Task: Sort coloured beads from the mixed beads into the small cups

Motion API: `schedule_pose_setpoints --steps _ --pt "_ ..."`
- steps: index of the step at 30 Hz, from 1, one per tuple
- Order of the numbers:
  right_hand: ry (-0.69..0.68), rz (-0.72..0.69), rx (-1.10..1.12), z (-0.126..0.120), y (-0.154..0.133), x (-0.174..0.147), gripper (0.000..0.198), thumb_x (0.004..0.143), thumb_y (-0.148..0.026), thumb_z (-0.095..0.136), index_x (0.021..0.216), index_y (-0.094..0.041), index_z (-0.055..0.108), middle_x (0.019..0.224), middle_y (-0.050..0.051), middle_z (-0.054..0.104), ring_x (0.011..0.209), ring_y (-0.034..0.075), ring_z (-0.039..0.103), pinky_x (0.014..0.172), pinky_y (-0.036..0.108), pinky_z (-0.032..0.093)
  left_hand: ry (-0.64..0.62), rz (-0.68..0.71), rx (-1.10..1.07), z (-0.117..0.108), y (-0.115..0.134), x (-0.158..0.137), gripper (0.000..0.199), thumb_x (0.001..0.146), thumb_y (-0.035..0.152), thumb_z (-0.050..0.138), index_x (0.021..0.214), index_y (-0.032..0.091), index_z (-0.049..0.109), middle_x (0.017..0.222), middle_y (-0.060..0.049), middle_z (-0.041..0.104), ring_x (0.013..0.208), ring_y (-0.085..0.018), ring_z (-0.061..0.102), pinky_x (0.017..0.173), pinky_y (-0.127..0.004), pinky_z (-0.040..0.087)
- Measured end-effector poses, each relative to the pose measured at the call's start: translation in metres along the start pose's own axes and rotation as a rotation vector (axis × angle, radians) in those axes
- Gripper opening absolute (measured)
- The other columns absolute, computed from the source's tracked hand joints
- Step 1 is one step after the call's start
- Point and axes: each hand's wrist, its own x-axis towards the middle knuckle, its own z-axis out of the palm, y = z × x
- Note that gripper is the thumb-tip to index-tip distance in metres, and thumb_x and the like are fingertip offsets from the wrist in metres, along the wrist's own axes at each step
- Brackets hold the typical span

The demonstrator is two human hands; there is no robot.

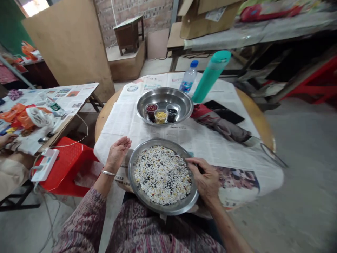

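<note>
A round metal pan (133, 182) rests tilted between my lap and the table's near edge. Spread over its bottom is a mix of white, black and yellow grains (160, 172), with a few reddish ones. My right hand (206, 177) is closed on the pan's right rim, fingertips over the inner edge. To the left of the pan, my left hand (119, 151) is held palm up with its fingers stretched out; nothing shows in it. Beyond the pan stands a metal basin (180, 100) with three small clear cups: red beans (151, 109), yellow grains (160, 116) and black beans (172, 112).
Newspaper (116, 119) covers the round table. A clear bottle (189, 75), teal flask (212, 75), folded umbrella (223, 123) and dark tablet (223, 111) lie or stand behind. On the left are a red stool (65, 168), power strip (46, 165), white fan (37, 116) and another person's hand (7, 138).
</note>
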Motion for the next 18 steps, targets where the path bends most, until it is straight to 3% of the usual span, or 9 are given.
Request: schedule_pose_setpoints --steps 9,18 --pt "-0.003 -0.019 0.026 0.0 0.0 0.001 0.014 0.082 -0.03 0.063 0.083 -0.022 0.074 0.086 0.003 0.072 0.083 0.02 0.067 0.08 0.035 0.053 0.054 -0.051 0.016 -0.013 -0.011 0.009 0.046 0.06 -0.014 0.05 0.093 0.012 0.069 0.088 -0.007 0.076 0.085 -0.014 0.074 0.092 -0.026 0.058" --pt "0.001 -0.008 0.01 0.0 0.002 -0.001 0.015 0.083 -0.032 0.063 0.083 -0.022 0.074 0.085 0.003 0.072 0.084 0.02 0.066 0.081 0.035 0.051 0.062 -0.073 0.002 -0.017 -0.008 0.012 0.048 0.059 -0.014 0.05 0.096 0.012 0.068 0.088 -0.006 0.074 0.088 -0.013 0.073 0.099 -0.029 0.055"
